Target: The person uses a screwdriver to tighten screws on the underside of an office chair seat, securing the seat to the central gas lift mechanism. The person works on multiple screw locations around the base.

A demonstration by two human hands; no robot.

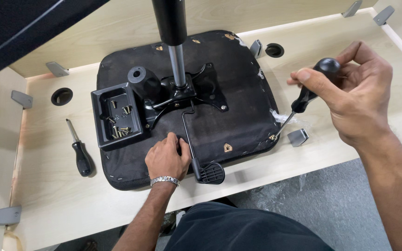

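Left hand (166, 158) flat on underside of upturned black seat pad (238, 125), fingers pressed together beside height lever (189, 132), paddle end (210, 173) overhanging desk edge. Right hand (354, 93) wrapped round black screwdriver (303, 100), thumb and fingers pinching handle, tip at screw on seat's right rim near grey bracket (298, 136). Step looks like driving the rim screw; next move likely needs tip kept square and seat held steady. Black tray (99, 100) of loose screws on seat, left of tilt mechanism (182, 90). Spare screwdriver (80, 151) on light wood desk (61, 195). Gas column (177, 60) rising beyond. No packages, labels or signs visible
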